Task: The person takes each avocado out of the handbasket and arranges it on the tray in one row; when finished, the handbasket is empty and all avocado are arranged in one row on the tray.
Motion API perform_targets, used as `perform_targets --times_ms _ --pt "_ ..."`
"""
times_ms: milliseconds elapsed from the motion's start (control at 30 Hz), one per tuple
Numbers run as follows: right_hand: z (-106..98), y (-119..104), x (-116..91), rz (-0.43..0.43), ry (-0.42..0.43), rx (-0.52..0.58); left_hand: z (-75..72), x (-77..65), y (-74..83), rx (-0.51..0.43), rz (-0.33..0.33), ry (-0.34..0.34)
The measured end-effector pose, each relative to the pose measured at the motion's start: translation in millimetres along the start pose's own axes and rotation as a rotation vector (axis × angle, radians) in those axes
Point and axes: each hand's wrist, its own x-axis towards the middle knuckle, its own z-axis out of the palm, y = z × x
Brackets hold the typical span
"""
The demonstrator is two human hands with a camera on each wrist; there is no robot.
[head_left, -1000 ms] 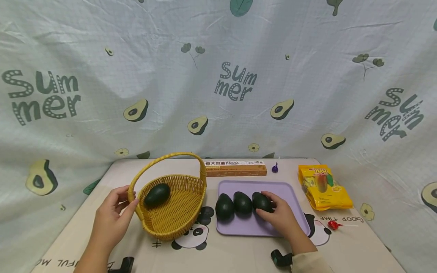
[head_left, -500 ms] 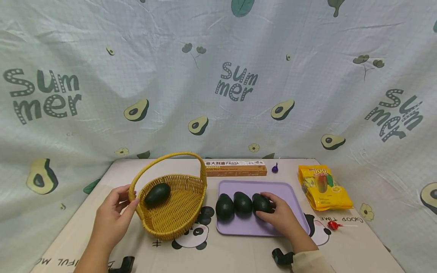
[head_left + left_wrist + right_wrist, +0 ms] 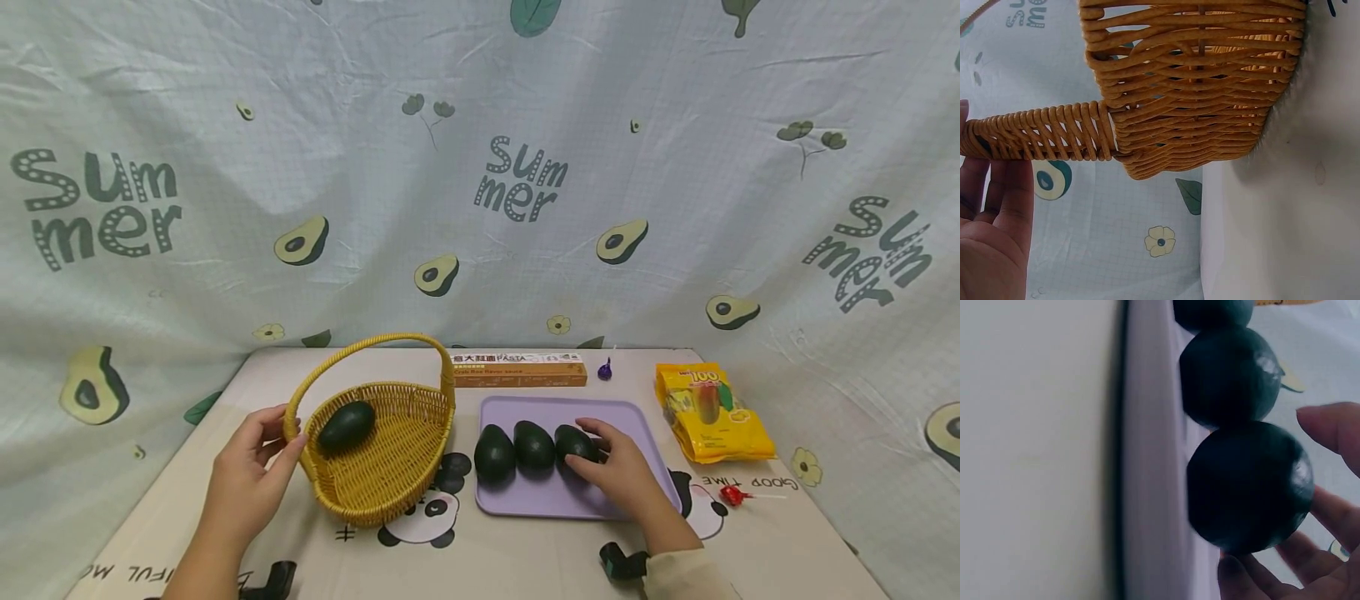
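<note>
At left, my left hand holds the handle of a yellow wicker basket, thumb in front and fingers behind. In the left wrist view, the woven handle passes between the fingers and thumb. One dark green avocado lies inside the basket. Three more stand in a row on a lilac tray: a left avocado, a middle one and a right avocado. My right hand is around the right avocado. The right wrist view shows its thumb apart from that avocado, other fingers close behind it.
Behind the tray is a pasta box, with a purple-wrapped lollipop beside it. To the tray's right lie a yellow candy bag and a red lollipop. A printed cloth hangs behind the table.
My right thumb and fingers have spread slightly away from the right avocado, which stays on the tray. My left hand and the basket look unchanged.
</note>
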Motion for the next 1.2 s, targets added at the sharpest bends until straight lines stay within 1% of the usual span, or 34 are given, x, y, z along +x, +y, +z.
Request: perform_targets --times_ms 200,367,500,667,800,967,1200 --pt "-2 -6 4 -0.047 0.020 0.022 -0.1 0.1 0.2 0.001 -0.003 -0.003" --pt "-3 -11 4 -0.082 0.019 0.026 -0.2 0.1 1.1 0.004 -0.005 -0.007" --pt "-3 -16 2 -0.114 0.014 0.068 0.4 -0.7 0.8 0.009 -0.010 -0.007" --pt "-3 -28 0 -0.179 0.013 0.091 0.5 -0.8 -0.8 0.012 0.001 0.000" --pt "-2 -39 0 -0.206 0.017 0.098 0.0 -0.7 -1.5 0.015 0.008 0.001" --pt "1 -51 2 -0.240 -0.001 0.132 -0.6 -0.6 -0.9 0.013 0.013 0.000" --pt "6 -68 6 -0.319 -0.025 0.114 -1.2 -1.3 -1.7 -0.003 0.028 -0.003"
